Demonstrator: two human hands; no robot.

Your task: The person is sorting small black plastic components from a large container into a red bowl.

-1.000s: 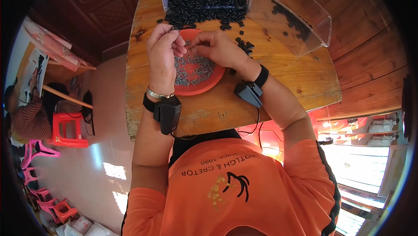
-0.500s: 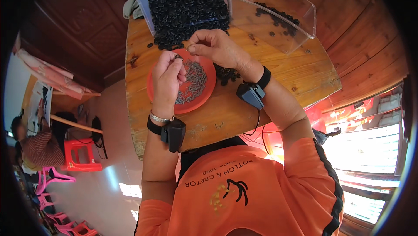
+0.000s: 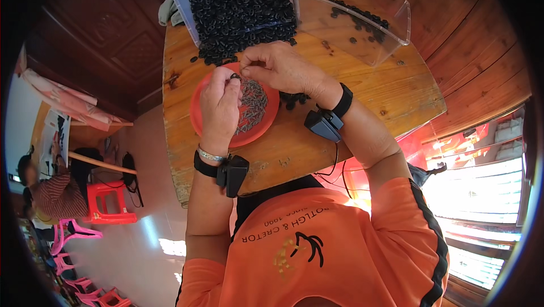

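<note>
One left hand, thumb and fingers pinched on a small black oval piece, above a round orange-red bowl of slim grey metal pins. One right hand, fingertips drawn close just beside that piece; contents cannot be told. Beyond: one translucent plastic bin, heaped black pieces, varnished wooden desk.
</note>
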